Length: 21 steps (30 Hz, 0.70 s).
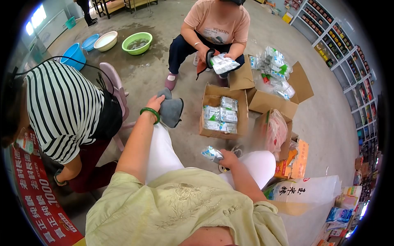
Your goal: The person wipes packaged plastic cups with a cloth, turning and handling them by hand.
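My left hand [155, 103], with a green bangle at the wrist, is closed around a grey cloth [170, 111] above my left knee. In my right hand [230, 159] is a small silvery packet [211, 153] with blue and green print, held over my right thigh. Ahead of that hand, an open cardboard box [204, 132] holds several similar packets [228, 115] standing in rows. Beyond it to the right, a larger open carton [274, 104] contains a loose heap of packets [280, 67].
Opposite, a person [217, 24] holds a packet and a reddish-brown cloth. At left, someone in a striped top [65, 98] sits on a pink chair [116, 88]. Basins [137, 44] stand on the wet floor. A box with pink plastic [276, 133] and a large bag [305, 190] are at right.
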Motion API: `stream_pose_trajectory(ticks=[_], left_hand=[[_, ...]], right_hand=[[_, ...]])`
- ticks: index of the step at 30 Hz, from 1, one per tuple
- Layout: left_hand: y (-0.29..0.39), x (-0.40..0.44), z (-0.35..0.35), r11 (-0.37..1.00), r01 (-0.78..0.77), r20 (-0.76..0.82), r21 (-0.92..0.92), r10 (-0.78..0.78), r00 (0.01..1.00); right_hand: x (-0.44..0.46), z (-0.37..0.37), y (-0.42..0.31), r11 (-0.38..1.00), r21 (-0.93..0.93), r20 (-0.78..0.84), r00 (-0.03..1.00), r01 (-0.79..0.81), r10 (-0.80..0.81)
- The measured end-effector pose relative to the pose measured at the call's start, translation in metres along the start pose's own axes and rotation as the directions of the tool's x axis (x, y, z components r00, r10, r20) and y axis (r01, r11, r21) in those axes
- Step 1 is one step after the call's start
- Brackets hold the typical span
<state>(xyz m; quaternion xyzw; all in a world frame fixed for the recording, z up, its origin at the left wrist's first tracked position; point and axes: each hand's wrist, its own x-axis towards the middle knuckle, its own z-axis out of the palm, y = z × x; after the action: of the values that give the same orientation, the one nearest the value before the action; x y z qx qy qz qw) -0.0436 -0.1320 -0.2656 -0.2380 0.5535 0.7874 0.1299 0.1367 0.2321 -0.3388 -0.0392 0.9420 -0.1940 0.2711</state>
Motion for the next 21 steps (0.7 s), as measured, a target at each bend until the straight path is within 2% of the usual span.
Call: stream_pose_trajectory(ticks=[21], left_hand=[[-0.011, 0.008, -0.003, 1.000, -0.013, -0.002, -0.018, 0.013, 1.000]], right_hand=[[-0.003, -0.006, -0.010, 0.998, 0.001, 0.061, 0.996, -0.063, 0.063]])
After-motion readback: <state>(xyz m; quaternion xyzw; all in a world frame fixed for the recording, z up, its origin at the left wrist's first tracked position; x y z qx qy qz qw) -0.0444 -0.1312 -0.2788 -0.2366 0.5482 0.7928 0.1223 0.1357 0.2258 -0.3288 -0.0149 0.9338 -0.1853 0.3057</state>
